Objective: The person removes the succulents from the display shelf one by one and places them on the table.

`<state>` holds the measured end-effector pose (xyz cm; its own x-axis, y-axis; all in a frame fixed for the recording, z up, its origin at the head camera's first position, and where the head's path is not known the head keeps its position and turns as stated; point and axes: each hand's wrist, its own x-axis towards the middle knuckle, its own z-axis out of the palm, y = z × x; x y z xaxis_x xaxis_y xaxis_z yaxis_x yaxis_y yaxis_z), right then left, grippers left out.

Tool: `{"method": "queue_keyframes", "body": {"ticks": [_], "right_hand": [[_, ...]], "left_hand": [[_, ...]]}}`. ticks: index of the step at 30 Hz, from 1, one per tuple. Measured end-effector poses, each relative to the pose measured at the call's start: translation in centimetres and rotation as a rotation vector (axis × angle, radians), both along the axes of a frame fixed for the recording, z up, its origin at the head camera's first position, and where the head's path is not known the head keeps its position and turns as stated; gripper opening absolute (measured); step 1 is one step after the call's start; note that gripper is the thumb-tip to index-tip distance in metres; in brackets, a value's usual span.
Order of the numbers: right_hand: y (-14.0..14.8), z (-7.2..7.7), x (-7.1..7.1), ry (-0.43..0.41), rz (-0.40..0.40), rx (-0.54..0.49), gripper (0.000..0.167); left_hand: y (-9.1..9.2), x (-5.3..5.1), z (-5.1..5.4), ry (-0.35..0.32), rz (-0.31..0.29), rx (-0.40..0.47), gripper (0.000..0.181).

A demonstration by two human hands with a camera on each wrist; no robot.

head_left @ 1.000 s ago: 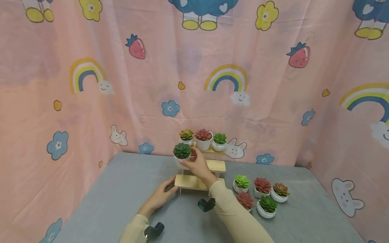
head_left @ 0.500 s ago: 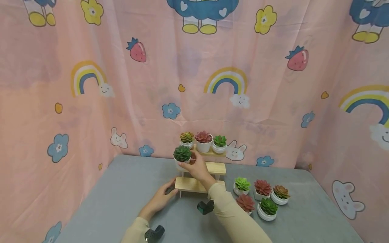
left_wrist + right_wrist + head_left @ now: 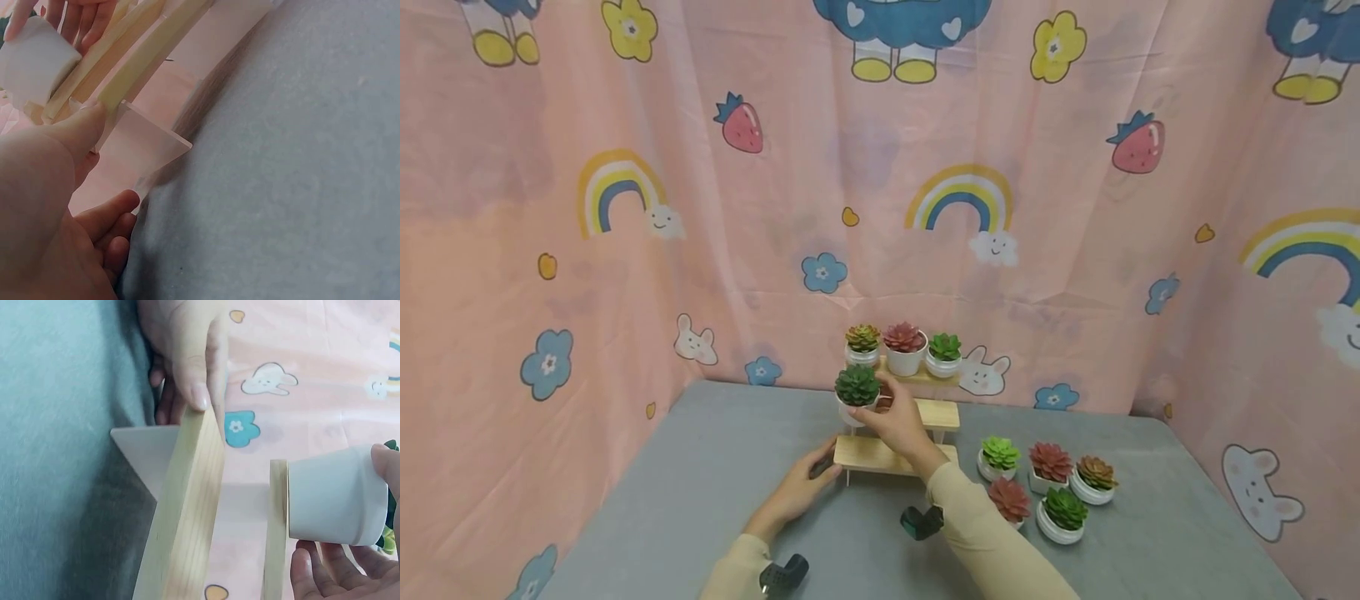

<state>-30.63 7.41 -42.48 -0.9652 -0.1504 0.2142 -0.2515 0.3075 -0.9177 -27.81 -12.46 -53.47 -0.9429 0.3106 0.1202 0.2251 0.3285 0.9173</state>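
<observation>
Pink backdrop [image 3: 880,125]; right hand [image 3: 901,417] grips pot [image 3: 328,497] (green succulent [image 3: 857,384]).

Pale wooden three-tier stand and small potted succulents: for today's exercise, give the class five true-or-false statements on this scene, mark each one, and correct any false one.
1. The right hand grips a dark green succulent in a white pot. True.
2. Three white-potted succulents stand on the top pale wooden shelf. True.
3. The left hand holds a red succulent. False: it holds the end of the lowest pale wooden shelf.
4. Only two potted succulents sit beside the shelves. False: five potted succulents sit on the grey table, right of the shelves.
5. The pink cloth backdrop shows printed rainbows. True.
</observation>
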Motion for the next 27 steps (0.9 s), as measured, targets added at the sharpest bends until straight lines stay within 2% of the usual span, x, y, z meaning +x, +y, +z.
{"method": "queue_keyframes", "body": {"ticks": [7, 15, 27], "right_hand": [[0.8, 0.6, 1.2, 0.013, -0.006, 0.000, 0.070], [2.1, 1.4, 2.5, 0.068, 0.018, 0.034, 0.063], [4.4, 2.2, 4.3, 0.060, 0.046, 0.087, 0.067]], "left_hand": [[0.0, 0.2, -0.1, -0.010, 0.000, -0.016, 0.063], [0.2, 0.1, 0.2, -0.009, 0.012, 0.018, 0.061], [0.2, 0.0, 0.2, -0.019, 0.007, 0.024, 0.061]]}}
